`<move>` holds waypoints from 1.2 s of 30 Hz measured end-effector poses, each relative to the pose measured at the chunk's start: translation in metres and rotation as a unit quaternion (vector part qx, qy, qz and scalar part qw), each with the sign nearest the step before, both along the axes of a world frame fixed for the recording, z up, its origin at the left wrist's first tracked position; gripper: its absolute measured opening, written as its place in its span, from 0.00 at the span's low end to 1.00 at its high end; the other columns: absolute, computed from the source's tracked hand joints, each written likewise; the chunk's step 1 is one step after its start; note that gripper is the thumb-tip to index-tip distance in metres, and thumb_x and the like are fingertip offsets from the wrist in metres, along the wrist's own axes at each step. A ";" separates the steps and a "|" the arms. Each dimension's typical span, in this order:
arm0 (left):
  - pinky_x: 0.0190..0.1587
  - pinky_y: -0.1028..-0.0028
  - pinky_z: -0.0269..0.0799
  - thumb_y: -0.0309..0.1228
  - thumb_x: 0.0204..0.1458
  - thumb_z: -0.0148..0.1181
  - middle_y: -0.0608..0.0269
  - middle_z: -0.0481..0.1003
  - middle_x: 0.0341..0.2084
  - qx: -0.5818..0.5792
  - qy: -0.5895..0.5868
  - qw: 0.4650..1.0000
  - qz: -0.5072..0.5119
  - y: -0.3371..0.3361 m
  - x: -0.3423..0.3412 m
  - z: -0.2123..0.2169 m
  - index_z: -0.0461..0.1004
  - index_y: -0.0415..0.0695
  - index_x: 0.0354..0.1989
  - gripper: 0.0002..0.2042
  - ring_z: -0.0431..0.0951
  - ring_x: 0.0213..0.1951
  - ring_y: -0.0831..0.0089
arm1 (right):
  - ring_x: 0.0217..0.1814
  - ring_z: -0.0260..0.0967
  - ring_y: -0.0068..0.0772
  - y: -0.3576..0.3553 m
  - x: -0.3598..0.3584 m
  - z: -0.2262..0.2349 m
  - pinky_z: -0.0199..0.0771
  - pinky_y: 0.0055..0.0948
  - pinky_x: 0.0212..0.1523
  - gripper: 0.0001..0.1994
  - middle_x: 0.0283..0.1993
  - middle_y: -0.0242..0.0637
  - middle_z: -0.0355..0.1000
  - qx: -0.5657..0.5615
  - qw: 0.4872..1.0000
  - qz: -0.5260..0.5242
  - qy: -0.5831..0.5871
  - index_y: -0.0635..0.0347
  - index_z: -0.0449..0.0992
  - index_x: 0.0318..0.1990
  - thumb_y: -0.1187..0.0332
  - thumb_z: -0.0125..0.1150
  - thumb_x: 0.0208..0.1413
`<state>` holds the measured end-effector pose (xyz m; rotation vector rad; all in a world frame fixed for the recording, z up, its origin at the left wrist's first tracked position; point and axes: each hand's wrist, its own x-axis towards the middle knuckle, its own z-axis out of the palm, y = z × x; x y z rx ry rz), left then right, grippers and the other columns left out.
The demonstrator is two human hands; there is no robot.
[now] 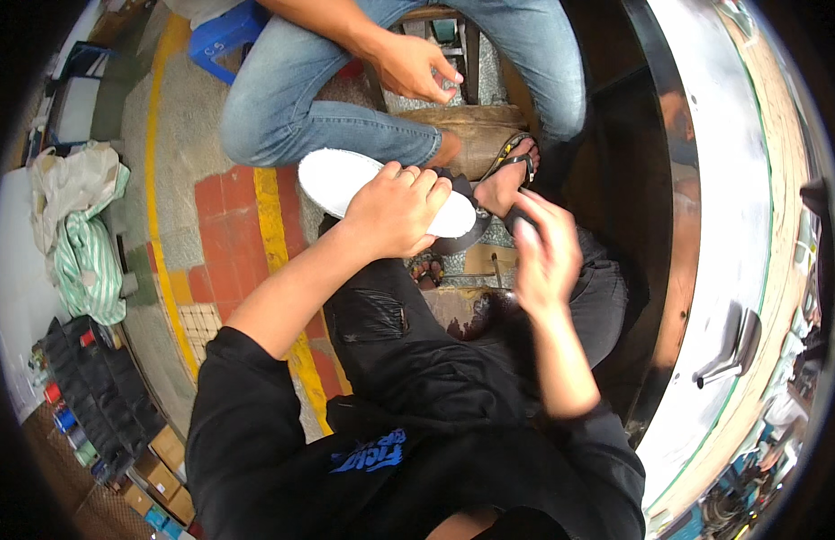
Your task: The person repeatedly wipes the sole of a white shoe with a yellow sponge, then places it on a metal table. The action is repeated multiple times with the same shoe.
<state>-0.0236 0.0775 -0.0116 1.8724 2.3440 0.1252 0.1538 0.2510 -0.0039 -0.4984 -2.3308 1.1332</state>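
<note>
A white, sole-shaped piece (332,180) lies slantwise above my lap. My left hand (395,211) is closed over its middle, fingers wrapped across the top. Some dark material (467,238) shows just beneath its right end; what it is I cannot make out. To the right of the piece, and apart from it, is my right hand (550,252), raised. Motion smears its fingers, so whether it holds anything is unclear.
Facing me sits a person in blue jeans (282,108), one hand (417,70) hanging between the knees, a sandalled foot (507,180) near my hands. A blue stool (221,45) stands at far left. A metal-topped bench (714,270) runs along the right; bags (89,243) hang left.
</note>
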 end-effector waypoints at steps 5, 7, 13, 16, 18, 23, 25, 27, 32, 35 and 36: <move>0.45 0.64 0.69 0.45 0.43 0.69 0.60 0.75 0.39 0.036 0.023 0.999 -0.015 0.000 -0.002 -0.011 0.75 0.41 0.48 0.26 0.77 0.41 0.64 | 0.47 0.75 0.44 -0.058 -0.073 -0.127 0.71 0.52 0.63 0.20 0.36 0.46 0.76 -0.501 0.818 0.026 0.280 0.69 0.78 0.33 0.58 0.52 0.63; 0.43 0.64 0.68 0.42 0.48 0.64 0.62 0.75 0.36 0.071 0.036 0.997 -0.026 0.004 -0.004 -0.015 0.75 0.42 0.45 0.20 0.77 0.39 0.65 | 0.39 0.70 0.38 -0.060 -0.071 -0.155 0.66 0.57 0.67 0.19 0.30 0.40 0.71 -0.508 0.803 0.030 0.310 0.67 0.77 0.29 0.57 0.54 0.60; 0.43 0.64 0.68 0.35 0.51 0.59 0.60 0.73 0.32 0.031 -0.002 0.999 -0.014 0.016 0.002 -0.012 0.75 0.42 0.41 0.12 0.77 0.38 0.62 | 0.32 0.68 0.33 -0.055 -0.068 -0.182 0.64 0.59 0.68 0.16 0.24 0.34 0.66 -0.542 0.786 0.038 0.294 0.59 0.68 0.23 0.58 0.57 0.57; 0.49 0.60 0.70 0.36 0.47 0.65 0.54 0.76 0.40 -0.079 -0.056 0.995 -0.014 0.022 -0.001 -0.007 0.76 0.40 0.47 0.20 0.79 0.45 0.58 | 0.37 0.74 0.36 -0.055 -0.069 -0.179 0.69 0.55 0.65 0.17 0.29 0.40 0.73 -0.553 0.768 0.050 0.320 0.61 0.68 0.24 0.57 0.55 0.57; 0.57 0.55 0.68 0.39 0.44 0.70 0.50 0.75 0.50 0.013 -0.047 0.998 -0.028 0.021 -0.004 -0.002 0.75 0.41 0.54 0.27 0.76 0.54 0.52 | 0.42 0.77 0.38 -0.056 -0.065 -0.175 0.73 0.50 0.63 0.18 0.33 0.43 0.77 -0.563 0.783 -0.004 0.265 0.62 0.69 0.25 0.55 0.54 0.58; 0.70 0.46 0.58 0.42 0.41 0.76 0.49 0.70 0.63 0.206 -0.092 0.967 0.115 -0.033 -0.014 0.010 0.71 0.46 0.64 0.38 0.67 0.67 0.44 | 0.39 0.75 0.39 -0.056 -0.065 -0.169 0.75 0.45 0.55 0.23 0.32 0.45 0.76 -0.458 0.839 0.035 0.292 0.67 0.73 0.28 0.50 0.57 0.59; 0.69 0.50 0.62 0.41 0.49 0.73 0.53 0.72 0.61 0.247 0.021 0.917 0.311 -0.075 -0.028 0.011 0.72 0.46 0.63 0.32 0.70 0.64 0.50 | 0.36 0.69 0.33 -0.055 -0.069 -0.171 0.69 0.46 0.55 0.18 0.29 0.36 0.72 -0.427 0.865 -0.013 0.263 0.64 0.73 0.26 0.57 0.53 0.62; 0.58 0.58 0.72 0.42 0.54 0.72 0.53 0.77 0.52 0.375 -0.163 0.751 0.519 -0.096 -0.041 -0.005 0.74 0.45 0.59 0.26 0.77 0.55 0.58 | 0.36 0.68 0.32 -0.053 -0.071 -0.174 0.69 0.43 0.53 0.17 0.28 0.36 0.72 -0.427 0.860 -0.013 0.279 0.65 0.74 0.26 0.60 0.53 0.61; 0.55 0.65 0.76 0.37 0.63 0.64 0.56 0.79 0.49 0.496 -0.615 0.434 0.432 -0.085 -0.028 -0.059 0.73 0.38 0.58 0.20 0.79 0.50 0.69 | 0.34 0.68 0.26 -0.047 -0.064 -0.174 0.69 0.30 0.43 0.17 0.29 0.34 0.72 -0.455 0.862 -0.015 0.225 0.67 0.76 0.28 0.61 0.52 0.62; 0.59 0.57 0.76 0.32 0.59 0.67 0.46 0.79 0.52 0.541 -0.666 0.366 0.360 -0.072 -0.023 -0.070 0.70 0.36 0.60 0.23 0.80 0.53 0.58 | 0.32 0.67 0.23 -0.046 -0.062 -0.173 0.67 0.25 0.37 0.18 0.29 0.33 0.72 -0.397 0.895 -0.036 0.202 0.68 0.77 0.29 0.62 0.52 0.63; 0.60 0.55 0.75 0.31 0.58 0.67 0.43 0.78 0.52 0.566 -0.686 0.329 0.316 -0.069 -0.022 -0.071 0.69 0.36 0.60 0.23 0.80 0.55 0.55 | 0.31 0.67 0.22 -0.046 -0.061 -0.173 0.67 0.24 0.36 0.17 0.29 0.32 0.72 -0.405 0.889 -0.032 0.210 0.68 0.77 0.29 0.62 0.52 0.63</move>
